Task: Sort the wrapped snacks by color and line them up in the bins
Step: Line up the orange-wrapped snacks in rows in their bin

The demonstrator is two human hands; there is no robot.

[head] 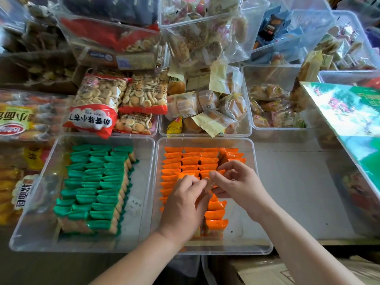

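A: Where do the orange snacks (191,161) lie?
B: In the orange bin (243,231), a clear tub. They stand on edge in close rows from its far wall toward its near wall, and bare floor shows along its right side.
A: And the hands?
B: Both are over the middle of the orange bin. The left hand (183,199) has its fingers curled and pinches one end of a single snack (207,185). The right hand (236,182) pinches the other end between thumb and forefinger. The piece is blurred, looks orange, and is held just above the rows.
A: What is left of the orange bin?
B: The green bin (141,175), also clear, just beside it. It holds green snacks (92,182) lined up in rows, with a small paper slip (134,204) on its floor.
A: Behind the orange bin?
B: A tub (236,133) of wrapped buns, and further left, bags (96,103) of small round biscuits.
A: To its right?
B: A green printed box (349,112), tilted, well apart from the orange bin
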